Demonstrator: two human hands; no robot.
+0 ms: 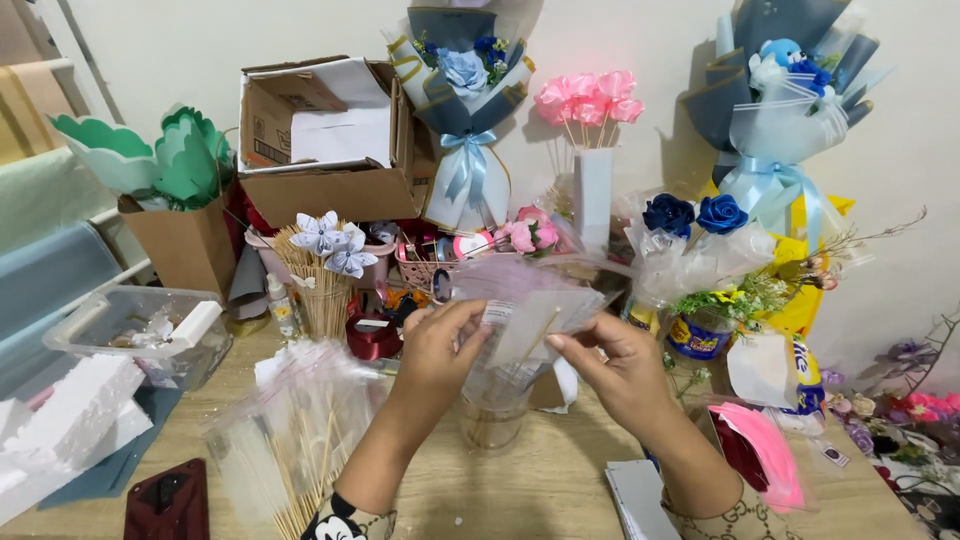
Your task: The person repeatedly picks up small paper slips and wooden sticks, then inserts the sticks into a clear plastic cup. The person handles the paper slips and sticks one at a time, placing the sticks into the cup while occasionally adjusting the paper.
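Observation:
My left hand (440, 355) and my right hand (615, 368) are raised over the wooden table (530, 490), and together they pinch a clear plastic sleeve (535, 315) with a thin wooden stick inside. Each hand grips one side of the sleeve. Just below it stands a clear glass jar (492, 415). A bundle of wooden skewers in a plastic bag (295, 440) lies to the left of my left forearm.
Blue wrapped bouquets (465, 110) (785, 110), pink flowers in a white vase (592, 170) and a cardboard box (320, 140) line the wall. A clear plastic tub (140, 335) and white foam blocks (70, 420) sit left; pink paper (765, 450) lies right.

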